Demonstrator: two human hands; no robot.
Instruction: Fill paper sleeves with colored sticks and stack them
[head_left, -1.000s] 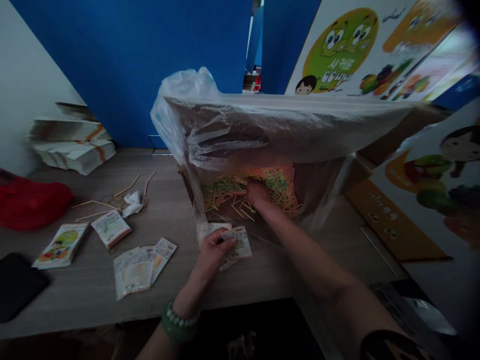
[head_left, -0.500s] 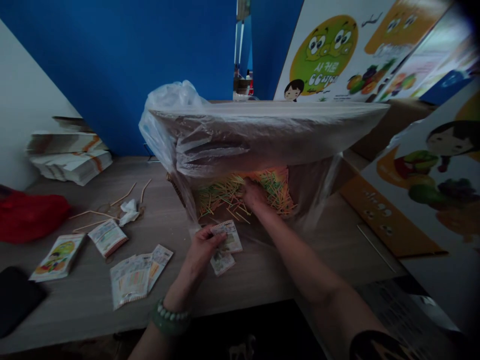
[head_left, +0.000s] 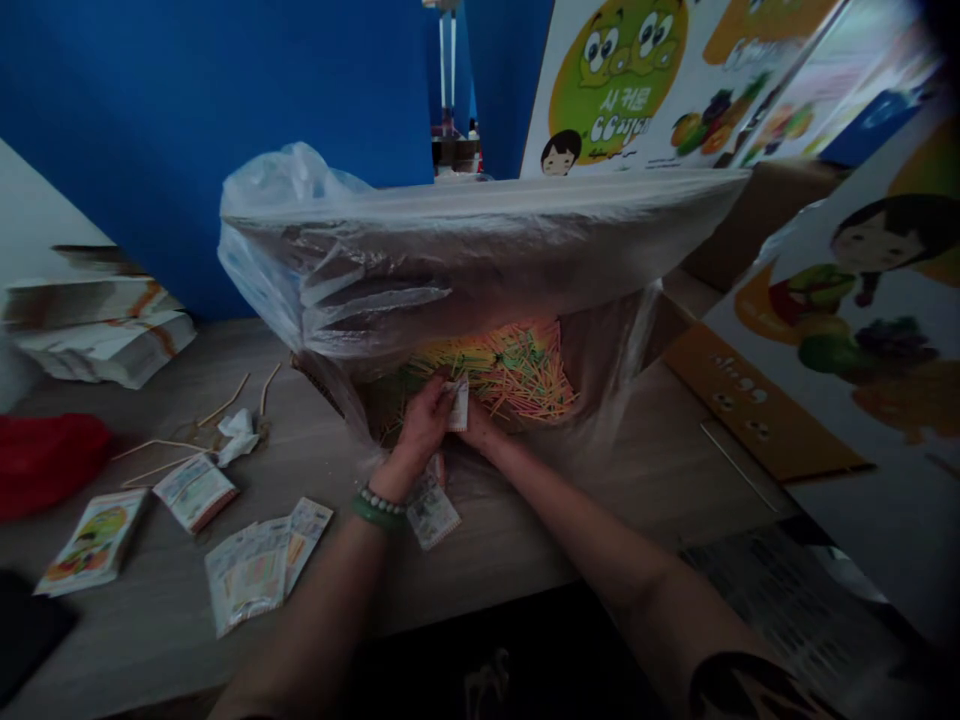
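Note:
My left hand point(head_left: 422, 425) is closed on a small printed paper packet point(head_left: 458, 405), held upright at the mouth of a cardboard box point(head_left: 615, 350) lined with a clear plastic bag point(head_left: 420, 260). My right hand point(head_left: 478, 428) is right beside it, touching the packet's lower edge; its fingers are mostly hidden. A heap of thin coloured sticks point(head_left: 510, 365) fills the box behind both hands. Another packet point(head_left: 433, 512) lies flat on the table under my left wrist, which wears a green bead bracelet point(head_left: 377, 506).
Several more packets point(head_left: 259, 565) lie on the wooden table point(head_left: 525, 540) at the left, with loose sticks point(head_left: 225, 405) and a crumpled tissue point(head_left: 238, 436). A stack of flat cartons point(head_left: 97, 320) and a red cloth point(head_left: 45, 460) sit far left. Printed boards point(head_left: 847, 330) lean at the right.
My left hand lifted one packet off the table and moved forward to the box opening. My right hand drew back from the stick pile to meet it. The view shifted right.

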